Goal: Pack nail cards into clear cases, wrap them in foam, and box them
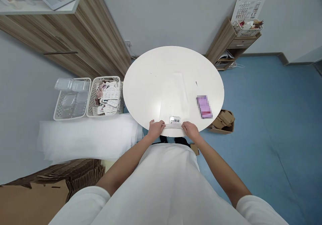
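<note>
A thin, whitish translucent packing sheet lies lengthwise on the white round table. On its near end rests a small clear packet with dark spots inside; its exact contents are too small to name. My left hand pinches the left corner of the sheet's near edge, which is turned up just below the packet. At the right corner of the same edge, my right hand has its fingers closed on the sheet. Neither hand touches the packet.
A pixelated purple item lies right on the table. Stacked white sheets are at left, below a basket of printed cards and a basket of clear plastic trays. A cardboard box stands right, on the floor.
</note>
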